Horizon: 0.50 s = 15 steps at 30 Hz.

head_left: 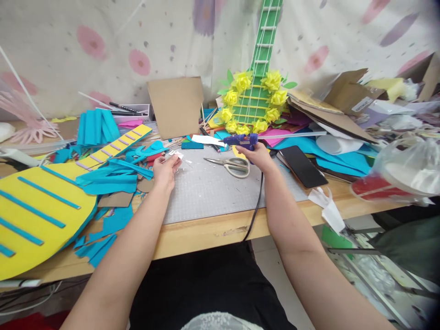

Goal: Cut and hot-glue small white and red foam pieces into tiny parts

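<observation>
My right hand point(258, 156) is wrapped round a blue hot glue gun point(242, 140), whose nozzle points left and whose glue stick sticks out to the right. From it a black cord hangs over the table's front edge. In my left hand point(165, 171) small white paper pieces point(176, 155) are pinched between the fingertips; their exact shape is too small to make out. Between the hands, scissors point(231, 166) with pale handles lie on the grey cutting mat point(206, 195). A white paper strip point(206, 140) lies just behind, near the nozzle.
A yellow guitar-shaped craft point(65, 188) with blue strips lies at the left among blue scraps point(110, 183). A green one with yellow paper flowers point(254, 98) leans at the back. A phone point(302, 166), cardboard point(177, 107) and a bagged red-and-white tub point(385, 183) surround the mat.
</observation>
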Available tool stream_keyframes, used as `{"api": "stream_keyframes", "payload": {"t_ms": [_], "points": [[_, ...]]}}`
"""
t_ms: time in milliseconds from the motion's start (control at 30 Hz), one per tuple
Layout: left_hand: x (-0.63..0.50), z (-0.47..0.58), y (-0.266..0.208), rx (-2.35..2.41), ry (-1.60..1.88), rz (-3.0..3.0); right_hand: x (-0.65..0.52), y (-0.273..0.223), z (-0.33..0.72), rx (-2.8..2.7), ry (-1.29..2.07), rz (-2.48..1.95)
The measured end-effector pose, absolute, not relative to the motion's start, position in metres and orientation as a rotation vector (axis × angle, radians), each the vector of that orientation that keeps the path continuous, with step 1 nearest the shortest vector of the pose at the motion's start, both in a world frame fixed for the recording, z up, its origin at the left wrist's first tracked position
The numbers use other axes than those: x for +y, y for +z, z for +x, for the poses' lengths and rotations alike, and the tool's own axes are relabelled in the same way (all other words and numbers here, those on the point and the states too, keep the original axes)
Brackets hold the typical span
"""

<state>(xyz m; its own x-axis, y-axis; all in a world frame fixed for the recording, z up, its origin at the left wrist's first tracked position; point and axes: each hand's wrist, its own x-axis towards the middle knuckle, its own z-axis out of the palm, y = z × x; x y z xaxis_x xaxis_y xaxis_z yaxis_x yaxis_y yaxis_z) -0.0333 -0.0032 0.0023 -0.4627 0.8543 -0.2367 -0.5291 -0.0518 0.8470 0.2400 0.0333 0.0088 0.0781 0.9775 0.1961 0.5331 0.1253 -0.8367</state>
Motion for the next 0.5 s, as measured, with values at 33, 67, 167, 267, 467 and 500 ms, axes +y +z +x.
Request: {"api": "stream_keyframes", "payload": {"t_ms": [33,67,167,267,467,500], "points": [[-0.003,-0.033,0.002,1.175,1.712,0.408,0.034,0.008,0.247,-1.619,0.668,-1.537],[-0.003,-0.034,0.002,1.176,1.712,0.408,0.034,0.008,0.252,-1.665,0.667,-1.556],[-0.003,-0.034,0.001,1.175,1.710,0.418,0.035,0.005,0.264,-1.722,0.700,-1.594],[-0.003,-0.033,0.001,1.176,1.712,0.426,0.036,0.002,0.267,-1.693,0.763,-1.613],[-0.004,-0.030,0.000,1.162,1.726,0.432,0.036,0.003,0.267,-1.724,0.719,-1.614],[-0.004,-0.030,0.000,1.159,1.728,0.431,0.036,0.004,0.268,-1.743,0.707,-1.624]]}}
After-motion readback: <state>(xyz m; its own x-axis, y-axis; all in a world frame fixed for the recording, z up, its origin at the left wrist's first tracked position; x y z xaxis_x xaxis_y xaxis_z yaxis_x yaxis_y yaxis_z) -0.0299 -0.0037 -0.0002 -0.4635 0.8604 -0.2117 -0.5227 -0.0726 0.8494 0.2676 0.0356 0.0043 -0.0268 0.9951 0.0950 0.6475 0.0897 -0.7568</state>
